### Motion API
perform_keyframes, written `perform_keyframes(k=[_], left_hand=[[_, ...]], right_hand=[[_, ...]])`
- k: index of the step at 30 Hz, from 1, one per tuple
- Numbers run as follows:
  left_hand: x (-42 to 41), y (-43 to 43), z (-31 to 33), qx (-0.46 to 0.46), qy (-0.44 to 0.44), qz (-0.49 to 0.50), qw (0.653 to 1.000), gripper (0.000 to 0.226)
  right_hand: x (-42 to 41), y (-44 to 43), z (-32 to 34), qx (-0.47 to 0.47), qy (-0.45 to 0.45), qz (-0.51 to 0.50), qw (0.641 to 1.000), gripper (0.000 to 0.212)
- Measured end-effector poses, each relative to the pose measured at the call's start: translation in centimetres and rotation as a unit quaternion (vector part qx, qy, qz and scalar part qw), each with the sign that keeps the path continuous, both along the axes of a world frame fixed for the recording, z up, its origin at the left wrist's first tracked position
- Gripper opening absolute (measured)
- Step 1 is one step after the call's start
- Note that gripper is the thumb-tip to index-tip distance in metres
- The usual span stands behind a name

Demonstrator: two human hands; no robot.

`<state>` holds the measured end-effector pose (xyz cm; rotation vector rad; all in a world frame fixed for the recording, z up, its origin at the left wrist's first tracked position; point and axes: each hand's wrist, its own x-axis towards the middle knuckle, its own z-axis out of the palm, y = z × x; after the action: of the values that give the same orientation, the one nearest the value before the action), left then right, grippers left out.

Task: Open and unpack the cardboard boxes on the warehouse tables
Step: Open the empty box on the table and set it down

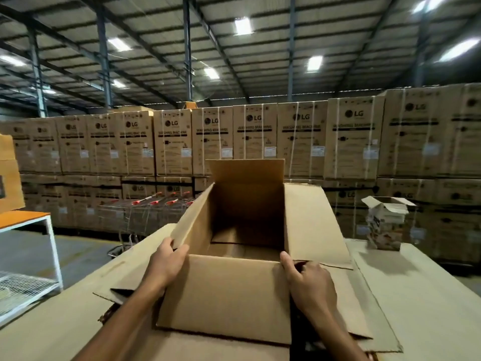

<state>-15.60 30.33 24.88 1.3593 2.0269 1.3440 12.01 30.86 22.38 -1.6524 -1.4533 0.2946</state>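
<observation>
A large brown cardboard box (229,295) stands open in front of me on a table covered with flat cardboard sheets (416,295). All its flaps are folded out and the inside looks empty. My left hand (168,259) grips the near left corner, thumb over the left flap's edge. My right hand (307,280) holds the near right corner, thumb on the rim, fingers curled round the side. A small printed box (385,225) with its top flaps open stands at the table's far right.
A white-framed table with an orange top (23,220) and a wire shelf stands to the left. Shopping trolleys with red handles (153,212) are parked beyond the table. Stacked washing-machine cartons (299,142) wall off the back.
</observation>
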Motion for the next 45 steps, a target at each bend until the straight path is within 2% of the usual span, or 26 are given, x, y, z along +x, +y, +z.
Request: perform_keyframes(k=[3, 7, 12, 16, 18, 22, 26, 29, 30, 32, 33, 34, 35, 37, 39, 42, 45], left_hand=[[-1.0, -0.3, 0.0, -0.004, 0.028, -0.026, 0.999, 0.059], [-2.7, -1.6, 0.5, 0.012, 0.067, -0.044, 0.997, 0.042], [-4.9, -0.6, -0.4, -0.069, 0.096, -0.11, 0.987, 0.045], [-4.9, -0.4, -0.2, -0.082, 0.173, -0.136, 0.972, 0.039], [-4.9, -0.7, -0.4, -0.086, 0.207, -0.14, 0.964, 0.049], [-4.8, -2.0, -0.7, -0.047, 0.304, -0.115, 0.945, 0.045], [-4.9, -2.6, 0.4, 0.093, 0.363, -0.124, 0.919, 0.036], [-4.9, -2.9, 1.2, 0.089, 0.334, -0.26, 0.902, 0.031], [-4.8, -3.1, 1.5, 0.069, 0.302, -0.319, 0.896, 0.03], [-4.9, -3.8, 2.2, 0.023, 0.221, -0.426, 0.877, 0.031], [-5.0, -4.1, 2.5, -0.007, 0.189, -0.464, 0.866, 0.036], [-5.1, -4.3, 2.7, -0.032, 0.175, -0.489, 0.854, 0.043], [-5.2, -4.4, 2.6, -0.046, 0.186, -0.505, 0.842, 0.047], [-5.0, -3.7, 1.8, -0.047, 0.244, -0.506, 0.826, 0.047], [-4.6, -2.7, 0.5, -0.028, 0.29, -0.482, 0.826, 0.047], [-4.1, -1.5, -1.7, -0.053, 0.319, -0.44, 0.838, 0.048], [-3.3, -1.3, -3.8, -0.042, 0.399, -0.377, 0.835, 0.065]], right_hand=[[-0.8, -1.5, 0.3, -0.004, 0.03, -0.012, 0.999, 0.057], [-2.1, -4.3, 1.2, -0.01, 0.023, -0.034, 0.999, 0.055], [-3.1, -4.9, 1.4, -0.103, 0.012, -0.015, 0.994, 0.049], [-2.8, -5.2, 1.2, -0.126, 0.024, -0.043, 0.991, 0.054], [-2.7, -5.6, 0.8, -0.112, 0.014, -0.057, 0.992, 0.056], [-2.9, -6.9, 0.0, -0.1, 0.001, -0.042, 0.994, 0.049], [-3.4, -8.5, 0.8, -0.05, -0.127, -0.102, 0.985, 0.036], [-3.8, -9.0, 2.1, 0.033, -0.198, -0.098, 0.975, 0.03], [-3.9, -9.2, 2.5, 0.068, -0.175, -0.057, 0.981, 0.03], [-4.2, -9.7, 3.1, 0.128, -0.034, 0.071, 0.989, 0.036], [-4.5, -10.1, 3.3, 0.132, 0.032, 0.133, 0.982, 0.038], [-4.8, -10.4, 3.3, 0.126, 0.053, 0.182, 0.974, 0.041], [-5.1, -10.5, 3.2, 0.117, 0.023, 0.209, 0.971, 0.044], [-5.9, -10.1, 2.7, 0.088, -0.093, 0.222, 0.967, 0.045], [-6.4, -8.9, 2.0, 0.046, -0.179, 0.201, 0.962, 0.044], [-7.1, -7.3, 0.3, -0.022, -0.234, 0.175, 0.956, 0.047], [-7.7, -6.3, -1.7, -0.039, -0.344, 0.11, 0.932, 0.061]])
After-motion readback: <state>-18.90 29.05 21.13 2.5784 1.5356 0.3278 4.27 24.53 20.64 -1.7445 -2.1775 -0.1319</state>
